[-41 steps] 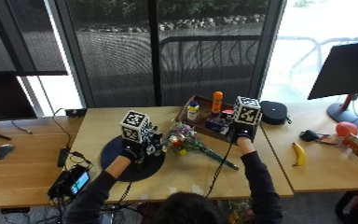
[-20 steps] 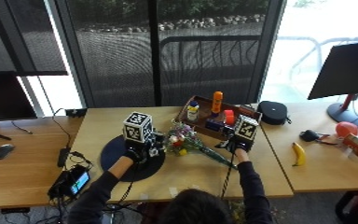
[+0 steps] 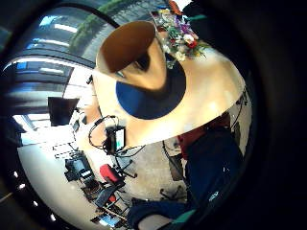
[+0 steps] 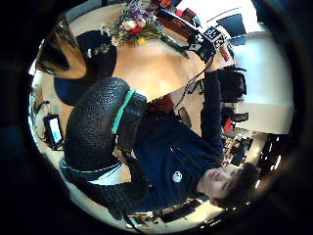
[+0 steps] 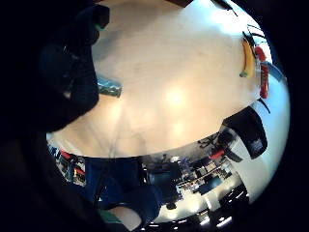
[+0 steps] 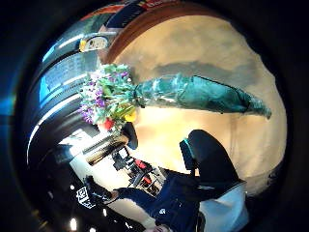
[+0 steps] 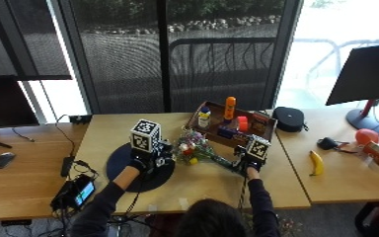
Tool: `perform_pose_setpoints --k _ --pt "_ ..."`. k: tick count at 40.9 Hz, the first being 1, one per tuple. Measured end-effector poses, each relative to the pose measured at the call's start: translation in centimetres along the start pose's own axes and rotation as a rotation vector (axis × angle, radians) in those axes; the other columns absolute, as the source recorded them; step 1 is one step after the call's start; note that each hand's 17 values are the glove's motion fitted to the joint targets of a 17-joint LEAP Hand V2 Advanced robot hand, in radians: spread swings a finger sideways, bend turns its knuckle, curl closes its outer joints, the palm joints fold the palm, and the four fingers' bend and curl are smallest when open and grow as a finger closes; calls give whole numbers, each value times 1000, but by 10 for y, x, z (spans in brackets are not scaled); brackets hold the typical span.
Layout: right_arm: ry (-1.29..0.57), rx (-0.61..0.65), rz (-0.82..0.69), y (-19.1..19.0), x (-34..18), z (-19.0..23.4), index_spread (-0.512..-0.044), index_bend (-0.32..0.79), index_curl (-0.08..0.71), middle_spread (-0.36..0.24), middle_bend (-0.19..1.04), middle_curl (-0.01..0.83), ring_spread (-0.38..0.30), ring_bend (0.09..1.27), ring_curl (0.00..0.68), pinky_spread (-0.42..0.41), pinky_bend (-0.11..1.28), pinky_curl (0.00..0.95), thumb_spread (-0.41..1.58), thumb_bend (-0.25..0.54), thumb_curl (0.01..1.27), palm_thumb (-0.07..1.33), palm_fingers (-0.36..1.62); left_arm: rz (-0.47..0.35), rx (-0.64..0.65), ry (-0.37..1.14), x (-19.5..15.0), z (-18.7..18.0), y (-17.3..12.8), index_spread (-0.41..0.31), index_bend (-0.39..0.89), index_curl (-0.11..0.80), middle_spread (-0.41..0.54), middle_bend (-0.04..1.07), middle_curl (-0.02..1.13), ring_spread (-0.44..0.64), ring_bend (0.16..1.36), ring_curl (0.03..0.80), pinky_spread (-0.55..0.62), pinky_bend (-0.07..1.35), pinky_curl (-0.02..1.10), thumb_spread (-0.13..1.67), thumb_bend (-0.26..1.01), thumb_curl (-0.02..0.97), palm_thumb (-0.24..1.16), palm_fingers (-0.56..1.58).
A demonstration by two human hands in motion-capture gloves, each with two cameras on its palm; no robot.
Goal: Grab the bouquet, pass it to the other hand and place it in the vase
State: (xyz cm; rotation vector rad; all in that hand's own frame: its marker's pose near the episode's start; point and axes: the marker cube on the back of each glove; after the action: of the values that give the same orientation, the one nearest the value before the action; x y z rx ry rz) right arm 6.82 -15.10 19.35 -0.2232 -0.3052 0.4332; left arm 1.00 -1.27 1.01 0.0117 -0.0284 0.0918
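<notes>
**Bouquet across the tabletop, between both hands**

Bouquet [image 7: 199, 152] lies across a pale wooden tabletop [image 7: 196, 185] set before dark floor-to-ceiling windows, with more wooden desks adjoining on either side. Its long axis runs diagonally: the blooms [image 7: 189, 147] point toward the person's left and slightly away, while the green-wrapped stems [image 7: 223, 161] trail toward the right hand [image 7: 250, 165]. In the right thumb side palm view the wrapper [image 6: 198, 94] sits close over the wood; whether it touches the surface I cannot tell.

The right hand is at the stem end, and its little finger side palm view shows gloved fingers [image 5: 72, 77] curled round the wrap. The left hand [image 7: 143, 160] is over a dark round mat [image 7: 120, 163] beside the flower heads; its fingers' state cannot be told. A gold flared vase [image 3: 136, 60] stands on that mat, touching or just beside the blooms.

Behind the bouquet a brown tray [image 7: 260, 126] holds bottles [image 7: 229, 107]. A banana [image 7: 316, 162] lies on the desk to the right, a phone-like device [image 7: 78, 191] near the left edge. No writing is legible.
</notes>
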Motion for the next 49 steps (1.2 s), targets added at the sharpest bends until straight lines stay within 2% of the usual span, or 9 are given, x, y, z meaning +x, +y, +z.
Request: perform_pose_setpoints --k 2,16,24,26,27,28,31,37,49 --pt "28 83 58 -8 1 5 -163 111 198 -22 268 396 -58 542 343 190 474 334 999 -13 349 693 425 -2 0 4 -1 -1 1 -60 157 301 209 164 274 190 636 286 269 471 330 1210 -16 259 240 211" --pt "109 66 102 -12 0 46 -198 120 213 -72 275 411 -96 534 349 172 443 333 994 2 387 809 498 -43 -24 -3 -8 2 5 -60 153 312 211 164 276 198 633 290 269 466 338 1210 -16 264 239 210" --pt "80 150 46 -10 -12 57 -277 187 260 -104 285 423 -150 500 355 138 350 318 1038 53 419 961 596 -59 -10 17 -11 4 5 -61 153 316 211 164 276 199 631 292 269 463 341 1212 -17 263 233 210" --pt "70 173 63 -11 -14 58 -286 308 306 -115 260 420 -167 471 350 133 283 303 1062 73 425 1003 671 -62 -17 22 -11 5 5 -55 148 314 211 165 277 200 632 293 269 464 342 1212 -17 262 232 209" --pt "65 186 68 -11 -15 59 -291 250 285 -118 259 421 -169 466 349 132 294 306 1062 64 424 998 651 -65 -20 24 -11 6 5 -57 152 316 211 165 277 200 631 293 270 463 343 1213 -17 262 232 210" --pt "60 200 66 -12 -16 58 -283 359 333 -120 240 419 -179 457 352 130 239 294 1081 85 428 1033 708 -67 -23 25 -11 6 5 -54 146 315 211 167 278 200 633 294 270 461 342 1213 -16 262 232 206" --pt "43 235 76 -13 -18 58 -278 416 361 -134 233 424 -198 433 352 126 174 283 1114 113 436 1086 763 -77 -38 29 -11 7 6 -52 147 315 211 168 279 200 635 295 270 458 343 1213 -16 262 231 205" --pt "-5 200 188 -10 -13 68 -269 436 406 -167 375 484 -232 422 367 103 84 240 1165 134 439 1136 879 -93 -83 76 -16 9 8 -50 139 311 212 171 282 200 640 298 279 456 346 1214 -16 262 231 199" --pt "-237 189 117 -7 -19 79 -244 396 470 -179 396 548 -238 532 455 -112 260 329 1151 115 439 1171 1153 -123 -71 87 -24 5 14 -37 138 303 216 174 290 200 648 302 288 454 349 1212 -16 264 228 191"
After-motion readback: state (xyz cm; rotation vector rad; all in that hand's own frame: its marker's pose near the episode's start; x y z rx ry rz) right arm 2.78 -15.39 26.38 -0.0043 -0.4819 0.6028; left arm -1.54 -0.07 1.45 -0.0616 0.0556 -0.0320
